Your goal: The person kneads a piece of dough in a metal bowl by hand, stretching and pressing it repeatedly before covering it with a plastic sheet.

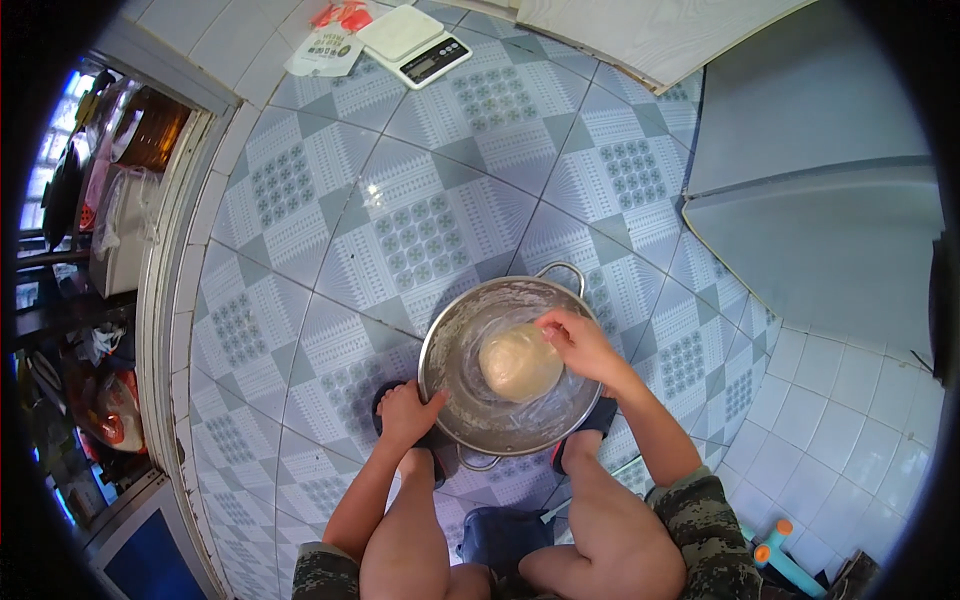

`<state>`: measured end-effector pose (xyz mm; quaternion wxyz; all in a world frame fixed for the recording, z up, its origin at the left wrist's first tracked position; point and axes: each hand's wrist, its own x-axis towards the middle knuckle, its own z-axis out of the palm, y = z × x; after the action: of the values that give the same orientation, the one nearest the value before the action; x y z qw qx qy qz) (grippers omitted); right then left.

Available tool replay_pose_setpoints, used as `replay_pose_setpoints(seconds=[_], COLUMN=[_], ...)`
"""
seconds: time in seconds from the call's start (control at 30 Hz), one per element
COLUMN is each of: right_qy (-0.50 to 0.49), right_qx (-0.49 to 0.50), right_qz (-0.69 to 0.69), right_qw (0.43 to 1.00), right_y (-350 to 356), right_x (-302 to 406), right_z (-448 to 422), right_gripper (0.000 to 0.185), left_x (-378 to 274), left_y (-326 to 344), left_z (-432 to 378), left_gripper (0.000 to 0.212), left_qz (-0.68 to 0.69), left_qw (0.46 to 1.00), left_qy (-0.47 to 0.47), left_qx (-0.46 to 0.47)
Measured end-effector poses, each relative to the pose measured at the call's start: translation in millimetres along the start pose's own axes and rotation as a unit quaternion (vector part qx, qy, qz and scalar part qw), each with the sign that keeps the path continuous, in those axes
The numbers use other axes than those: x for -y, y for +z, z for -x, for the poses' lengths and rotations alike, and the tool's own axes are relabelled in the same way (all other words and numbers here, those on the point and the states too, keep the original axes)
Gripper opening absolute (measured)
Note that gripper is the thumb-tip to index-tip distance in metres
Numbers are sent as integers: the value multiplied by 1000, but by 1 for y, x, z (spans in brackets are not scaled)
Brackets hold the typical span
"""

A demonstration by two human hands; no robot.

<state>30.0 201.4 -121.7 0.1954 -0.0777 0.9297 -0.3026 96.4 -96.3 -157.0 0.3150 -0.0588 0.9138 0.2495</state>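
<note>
A wide stainless-steel basin [457, 420] stands on the floor between my feet, its two loop handles at the far and near sides. Inside lies a smooth, pale ball of dough [517, 367], and floury residue coats the basin's wall. My left hand [411, 412] grips the left rim, thumb over the inner side. At the dough's upper right edge, my right hand [581, 345] has its fingers curled and pinched against the dough. The undersides of those fingers are hidden.
A white digital kitchen scale [409, 45] and a printed plastic bag [330, 49] lie on the tiled floor [420, 240] ahead. A grey two-door cabinet or refrigerator [810, 202] stands right. Cluttered shelves [82, 300] are at the left. A dark blue object [502, 536] sits between my legs.
</note>
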Motion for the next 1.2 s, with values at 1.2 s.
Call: replay_pose_setpoints(seconds=[1.2], right_qy=[-58], right_qx=[-129], right_qz=[188], right_qw=[972], right_y=[-89], right_x=[4], right_z=[-9], right_gripper=[36], left_x=[28], left_y=[42], left_z=[-4], left_gripper=[29], left_qz=[401], left_qw=[856], left_qy=[-243], left_qx=[219])
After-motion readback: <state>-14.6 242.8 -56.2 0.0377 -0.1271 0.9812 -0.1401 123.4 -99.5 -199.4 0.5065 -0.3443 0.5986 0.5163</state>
